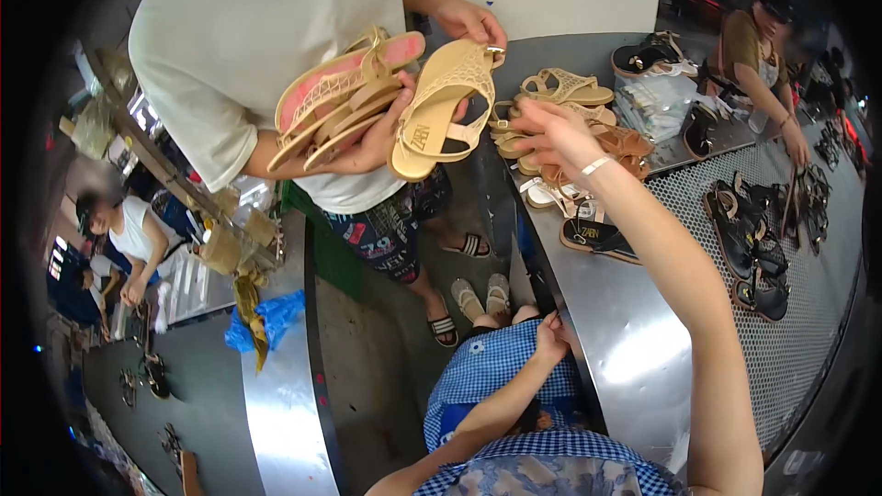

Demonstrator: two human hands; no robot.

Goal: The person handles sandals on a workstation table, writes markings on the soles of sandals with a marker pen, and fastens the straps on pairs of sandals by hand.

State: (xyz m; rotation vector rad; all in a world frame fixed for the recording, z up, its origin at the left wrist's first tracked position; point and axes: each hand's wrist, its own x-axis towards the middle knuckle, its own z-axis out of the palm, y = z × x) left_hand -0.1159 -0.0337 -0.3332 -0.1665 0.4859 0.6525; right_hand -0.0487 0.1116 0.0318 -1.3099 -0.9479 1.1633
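My right hand (557,136) reaches out over the bench with its fingers apart. It holds nothing that I can see and is beside several tan and brown sandals (562,85) grouped at the bench's far end. Down by my lap, my left hand (551,340) is curled at the bench's near edge; what its fingers hold, if anything, is hidden. Across from me a person in a white shirt holds up a beige sandal (441,115) with a woven-pattern strap. More beige sandals with pink insoles (349,83) are stacked on that person's other arm.
A black sandal (597,235) lies on the metal bench (634,331). To the right, more black sandals (749,243) sit on a perforated belt (684,197), where another person works. Blue plastic (276,320) lies on the left bench, with seated people beyond.
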